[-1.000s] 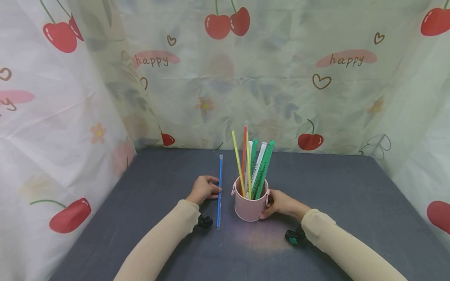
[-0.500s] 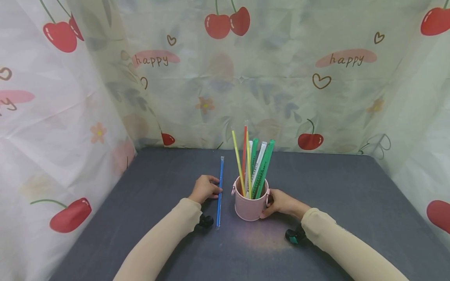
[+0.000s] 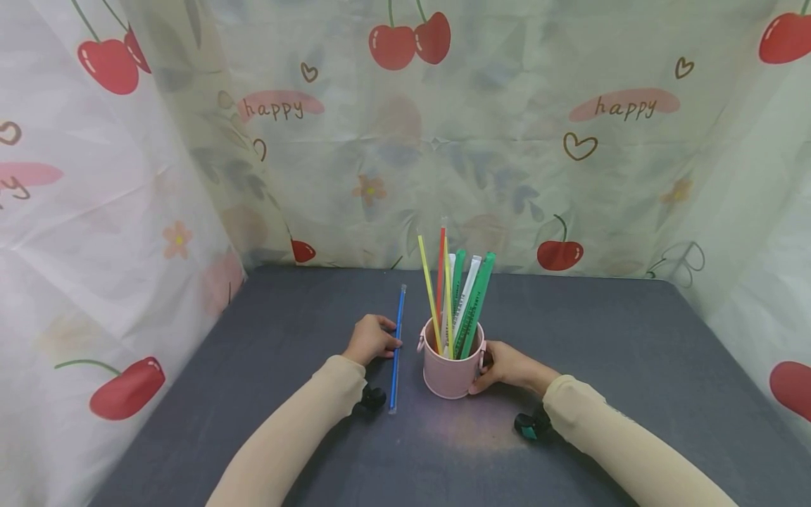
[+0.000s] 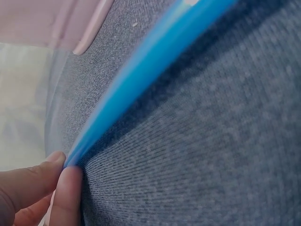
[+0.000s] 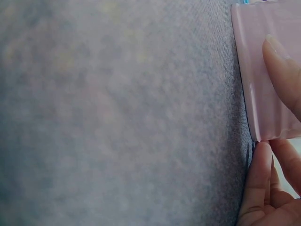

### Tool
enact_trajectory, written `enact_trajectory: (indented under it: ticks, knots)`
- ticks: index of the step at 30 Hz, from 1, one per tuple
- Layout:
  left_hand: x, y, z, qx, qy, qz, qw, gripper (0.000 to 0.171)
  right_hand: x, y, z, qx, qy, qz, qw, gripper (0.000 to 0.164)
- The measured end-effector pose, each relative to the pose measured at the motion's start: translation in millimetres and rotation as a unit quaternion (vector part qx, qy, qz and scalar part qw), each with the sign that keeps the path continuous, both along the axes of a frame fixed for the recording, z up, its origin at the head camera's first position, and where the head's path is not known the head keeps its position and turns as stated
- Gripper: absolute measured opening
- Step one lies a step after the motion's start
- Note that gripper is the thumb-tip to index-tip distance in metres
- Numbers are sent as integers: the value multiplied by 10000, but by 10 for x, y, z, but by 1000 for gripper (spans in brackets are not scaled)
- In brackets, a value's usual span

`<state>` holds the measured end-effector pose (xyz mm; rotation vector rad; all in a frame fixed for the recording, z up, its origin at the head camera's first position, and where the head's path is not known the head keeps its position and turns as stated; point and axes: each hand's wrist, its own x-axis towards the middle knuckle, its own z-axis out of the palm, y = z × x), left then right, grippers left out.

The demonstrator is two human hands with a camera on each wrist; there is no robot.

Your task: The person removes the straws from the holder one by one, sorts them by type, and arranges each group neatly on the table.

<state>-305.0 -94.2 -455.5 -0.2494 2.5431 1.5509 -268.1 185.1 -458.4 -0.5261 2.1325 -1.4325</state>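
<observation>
On grey cloth point(image 3: 602, 338): left hand point(image 3: 370, 341) pinches blue straw point(image 3: 397, 348); right hand point(image 3: 510, 368) grips pink cup point(image 3: 451, 373).

Looks like a makeshift recording booth at home, not a real workspace imo. Thin cherry-print curtain point(image 3: 443, 141) w/ "happy" lettering hangs at 9, 12 and 3 o'clock, boxing in a small table w/ grey fabric cover point(image 3: 602, 338). Only a pink cup point(image 3: 451, 370) of straws near the center, no appliances or tools.

A blue straw point(image 3: 397, 348), a pink cup point(image 3: 449, 373), a cherry-patterned curtain point(image 3: 405, 134).
</observation>
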Motion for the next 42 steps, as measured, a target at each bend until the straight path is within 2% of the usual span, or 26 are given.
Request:
enact_trajectory:
  ticks: [14,42]
  knots:
    - [-22,-10,-30,-176,94,-22,9998,37,-6,9,-26,51,87,-7,9999,50]
    - [-12,-27,-13,-20,-44,18,10000,37,-16,9,-45,-48,127,31,9999,51]
